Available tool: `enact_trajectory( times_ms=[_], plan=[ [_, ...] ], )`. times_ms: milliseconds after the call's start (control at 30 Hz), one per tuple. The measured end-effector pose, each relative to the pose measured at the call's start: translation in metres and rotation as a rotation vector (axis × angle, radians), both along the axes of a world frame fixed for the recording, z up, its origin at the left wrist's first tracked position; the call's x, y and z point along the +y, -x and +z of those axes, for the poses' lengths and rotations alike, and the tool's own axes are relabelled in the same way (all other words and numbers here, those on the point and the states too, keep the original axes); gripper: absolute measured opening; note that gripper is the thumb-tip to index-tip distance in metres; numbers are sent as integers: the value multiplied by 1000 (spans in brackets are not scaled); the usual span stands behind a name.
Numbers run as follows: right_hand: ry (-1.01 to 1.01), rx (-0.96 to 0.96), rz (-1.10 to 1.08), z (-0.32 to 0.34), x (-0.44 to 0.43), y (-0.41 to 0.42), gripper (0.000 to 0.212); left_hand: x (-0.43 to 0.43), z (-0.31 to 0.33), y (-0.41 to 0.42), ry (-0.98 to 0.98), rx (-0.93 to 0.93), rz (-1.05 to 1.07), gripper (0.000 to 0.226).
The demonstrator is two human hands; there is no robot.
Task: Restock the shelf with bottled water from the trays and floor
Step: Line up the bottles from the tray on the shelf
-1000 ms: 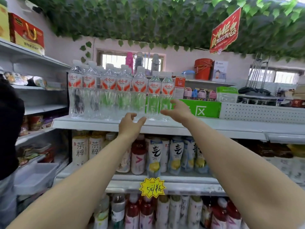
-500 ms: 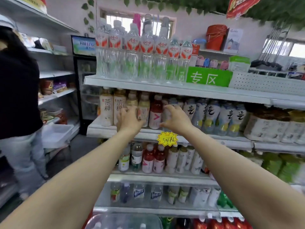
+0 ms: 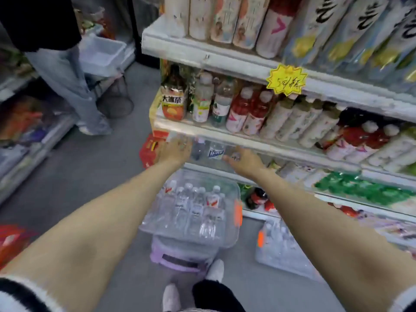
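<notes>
Feet: two white shoes (image 3: 193, 287) on the grey floor (image 3: 90, 176) at the bottom centre of the frame.
Stool: a purple stool (image 3: 180, 255) just ahead of the shoes, carrying the clear tray (image 3: 231, 226).
Water bottles: a cluster of bottled water (image 3: 195, 206) stands upright in that tray, centre of the frame.
Second tray: another clear tray of bottles (image 3: 279, 246) sits on the floor at lower right, beside the shelf base.
Left hand: left hand (image 3: 176, 150) reaches out above the tray, empty; the grip looks loosely spread, though blur hides the fingers.
Right hand: right hand (image 3: 244, 161) likewise extended and empty, fingers blurred, so I cannot tell its grip for sure.
Shelf: the shelf (image 3: 258, 140) fills the right side, its tiers packed with drink bottles; a yellow price tag (image 3: 287, 79) hangs from an upper edge.
Bystander: a person in jeans (image 3: 67, 86) stands at upper left.
</notes>
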State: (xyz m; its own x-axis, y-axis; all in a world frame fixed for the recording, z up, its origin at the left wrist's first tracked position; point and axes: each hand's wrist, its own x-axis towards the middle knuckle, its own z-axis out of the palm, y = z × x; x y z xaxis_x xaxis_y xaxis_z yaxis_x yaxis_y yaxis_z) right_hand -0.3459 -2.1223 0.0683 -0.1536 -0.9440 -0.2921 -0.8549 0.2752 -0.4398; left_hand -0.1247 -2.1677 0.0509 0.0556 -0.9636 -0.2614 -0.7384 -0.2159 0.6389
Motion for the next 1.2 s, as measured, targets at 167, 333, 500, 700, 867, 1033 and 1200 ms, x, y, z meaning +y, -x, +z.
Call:
enact_trajectory(
  times_ms=[167,333,500,700,867,1033,1200],
  plan=[
    [-285,-141,-63,-94,28,-10,57,31,-91,-30,-234,-4,51,55],
    [-482,-314,-236,-183,50,-4,65,63,-149,-44,-337,-39,103,64],
    [-517,-488,-431,-243,56,-6,74,65,-173,-47,-210,-110,230,63],
    [-494,-608,-540,-271,48,-18,42,55,-195,-56,-259,-168,270,70],
    [-470,-646,-673,-286,49,-23,38,44,-208,-62,-316,-211,285,74],
    [-511,-697,-780,-299,40,-19,31,36,-215,-64,-376,-196,329,80],
    [-554,-591,-848,-304,31,-28,82,31,-212,-54,-410,-138,393,78]
  ],
)
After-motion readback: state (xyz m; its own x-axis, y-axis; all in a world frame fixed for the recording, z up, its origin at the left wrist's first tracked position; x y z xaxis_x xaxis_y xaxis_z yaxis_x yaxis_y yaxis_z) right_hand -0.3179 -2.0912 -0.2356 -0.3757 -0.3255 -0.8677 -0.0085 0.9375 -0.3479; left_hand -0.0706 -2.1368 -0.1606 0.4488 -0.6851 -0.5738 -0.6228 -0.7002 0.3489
